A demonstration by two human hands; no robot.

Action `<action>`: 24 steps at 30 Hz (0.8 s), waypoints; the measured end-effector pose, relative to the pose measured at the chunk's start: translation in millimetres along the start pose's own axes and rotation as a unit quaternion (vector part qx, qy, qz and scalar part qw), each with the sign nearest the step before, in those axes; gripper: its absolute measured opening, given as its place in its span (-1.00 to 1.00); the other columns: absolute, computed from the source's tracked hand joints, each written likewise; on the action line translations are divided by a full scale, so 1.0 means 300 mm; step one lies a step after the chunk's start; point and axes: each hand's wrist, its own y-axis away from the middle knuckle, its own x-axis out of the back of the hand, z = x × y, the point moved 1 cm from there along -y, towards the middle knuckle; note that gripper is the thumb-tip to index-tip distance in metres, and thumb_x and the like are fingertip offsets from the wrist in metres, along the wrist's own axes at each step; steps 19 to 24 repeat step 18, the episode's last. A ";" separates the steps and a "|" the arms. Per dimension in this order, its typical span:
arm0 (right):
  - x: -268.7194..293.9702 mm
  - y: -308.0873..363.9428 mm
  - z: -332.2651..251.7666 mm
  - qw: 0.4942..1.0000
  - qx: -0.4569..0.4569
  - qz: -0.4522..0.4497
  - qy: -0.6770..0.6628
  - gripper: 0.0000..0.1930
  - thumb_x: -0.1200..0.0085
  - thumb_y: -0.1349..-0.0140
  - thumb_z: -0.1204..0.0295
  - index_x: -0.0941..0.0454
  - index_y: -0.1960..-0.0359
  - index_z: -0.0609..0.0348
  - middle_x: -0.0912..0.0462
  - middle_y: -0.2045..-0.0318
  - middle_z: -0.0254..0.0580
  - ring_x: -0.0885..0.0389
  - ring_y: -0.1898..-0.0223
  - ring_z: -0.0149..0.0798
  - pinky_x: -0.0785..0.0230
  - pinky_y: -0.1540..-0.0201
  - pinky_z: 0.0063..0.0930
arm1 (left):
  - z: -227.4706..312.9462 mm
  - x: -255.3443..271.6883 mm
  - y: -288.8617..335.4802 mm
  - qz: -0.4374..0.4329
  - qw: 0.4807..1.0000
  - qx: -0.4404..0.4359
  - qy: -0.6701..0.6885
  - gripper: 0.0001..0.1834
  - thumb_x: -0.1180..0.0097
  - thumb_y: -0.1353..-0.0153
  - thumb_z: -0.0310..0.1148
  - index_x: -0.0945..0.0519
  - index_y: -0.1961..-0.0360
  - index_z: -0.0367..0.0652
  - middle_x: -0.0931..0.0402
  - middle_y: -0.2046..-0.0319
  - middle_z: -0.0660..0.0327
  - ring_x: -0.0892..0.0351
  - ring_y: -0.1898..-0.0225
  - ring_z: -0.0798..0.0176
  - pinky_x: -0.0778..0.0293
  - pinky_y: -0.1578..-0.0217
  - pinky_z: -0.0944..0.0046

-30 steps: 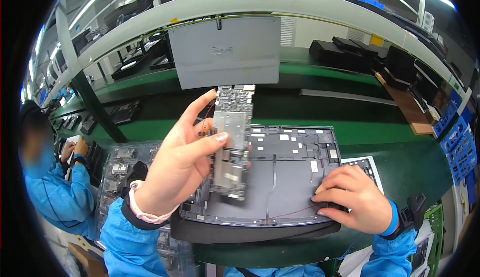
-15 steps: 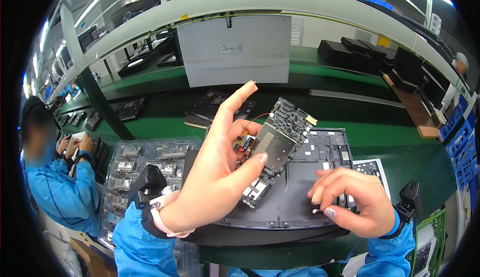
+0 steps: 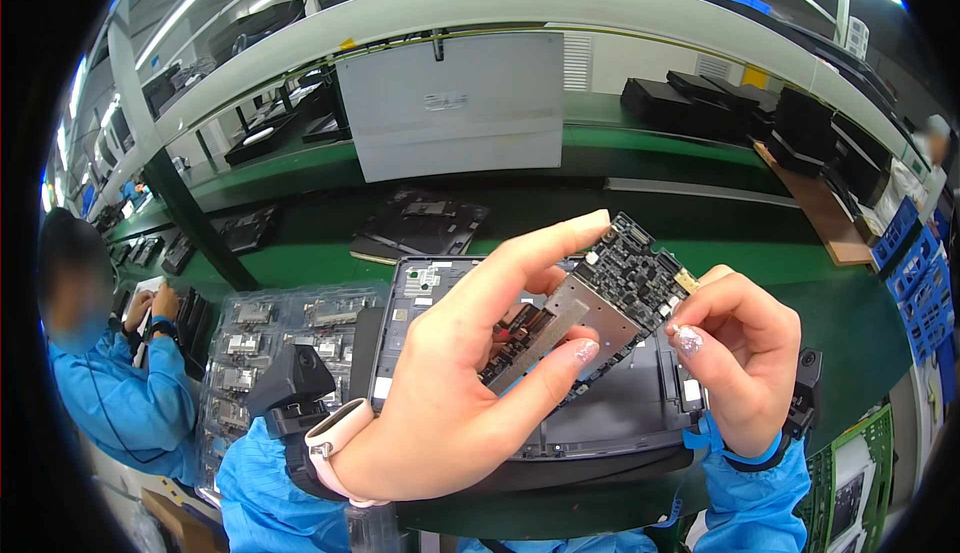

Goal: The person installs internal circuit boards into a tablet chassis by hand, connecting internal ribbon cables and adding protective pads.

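My left hand (image 3: 455,373) is closed round a circuit board (image 3: 625,293), tilted in the air, its thumb on the metal shield. Dark modules with a bit of red show beside my left fingers. At the board's right edge, near a cream connector (image 3: 686,281), my right hand (image 3: 740,348) is closed in a pinch. A tiny white piece shows at those fingertips, too small to name. Below both hands a dark device housing (image 3: 640,403) lies on the bench, partly hidden by the left hand and the board.
A clear tray (image 3: 240,343) of several circuit boards stands to the left. Behind lies another dark housing (image 3: 425,221), below a hanging grey panel (image 3: 455,103). At the far left a co-worker in a blue sleeve (image 3: 115,393) works. Blue crates (image 3: 915,273) stand at the right.
My right hand has risen from above the housing to the board's right edge. The board has moved right and slightly down with my left hand, whose raised index finger now bends onto its top.
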 end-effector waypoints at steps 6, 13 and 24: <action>0.012 0.011 0.014 1.000 -0.013 0.018 0.017 -0.95 -0.13 0.00 0.64 -0.53 0.48 0.33 -0.49 0.52 -0.32 -0.27 0.60 -0.60 -0.09 0.57 -0.70 | -0.020 -0.017 0.006 -0.020 0.999 -0.035 -0.019 -0.35 -0.06 -0.08 -0.69 -0.20 -0.24 -0.37 -0.24 -0.20 0.03 -0.45 0.14 0.42 -0.39 0.09 0.42; 0.016 0.008 0.024 0.998 0.020 0.025 0.052 -0.95 -0.12 0.04 0.63 -0.51 0.52 0.35 -0.50 0.59 -0.28 -0.30 0.61 -0.56 -0.10 0.58 -0.68 | -0.013 -0.028 0.015 -0.020 0.999 -0.004 -0.033 -0.34 -0.08 -0.06 -0.70 -0.20 -0.23 -0.40 -0.20 -0.23 -0.01 -0.50 0.21 0.40 -0.40 0.09 0.41; 0.013 0.013 0.027 0.999 0.027 0.026 0.037 -0.96 -0.10 0.04 0.62 -0.52 0.51 0.35 -0.53 0.58 -0.25 -0.36 0.61 -0.49 -0.18 0.56 -0.63 | -0.008 -0.028 0.020 -0.021 0.999 0.013 -0.033 -0.34 -0.09 -0.07 -0.69 -0.19 -0.24 -0.41 -0.15 -0.26 -0.01 -0.52 0.22 0.37 -0.39 0.06 0.39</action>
